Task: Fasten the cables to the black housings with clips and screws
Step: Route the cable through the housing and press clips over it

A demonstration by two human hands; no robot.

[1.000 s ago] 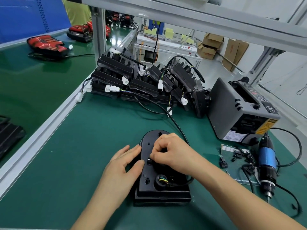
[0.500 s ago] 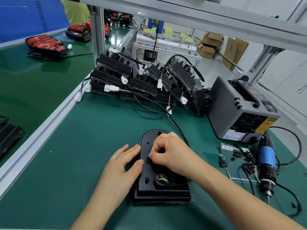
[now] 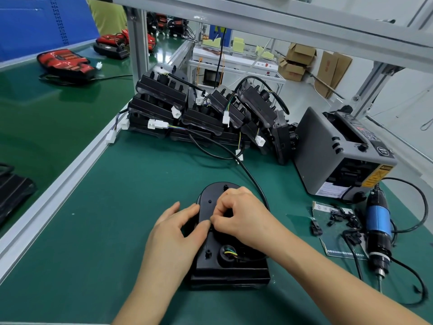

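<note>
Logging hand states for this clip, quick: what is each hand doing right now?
Left hand: open, fingers resting against the flat black plastic housing.
Right hand: fingers curled, pinching at the housing's middle; what it pinches is hidden.

Counter (image 3: pixel 117 219), green mat.
- Black housing (image 3: pixel 225 261), flat. Left hand (image 3: pixel 178 233) rests against its left edge; right hand (image 3: pixel 241 214) curls over the cable (image 3: pixel 253 181) at its middle.
- Stacked housings (image 3: pixel 199 113) behind.
- Grey machine (image 3: pixel 332 156), electric screwdriver (image 3: pixel 378 231) and loose black clips (image 3: pixel 344 219) at right.
</note>
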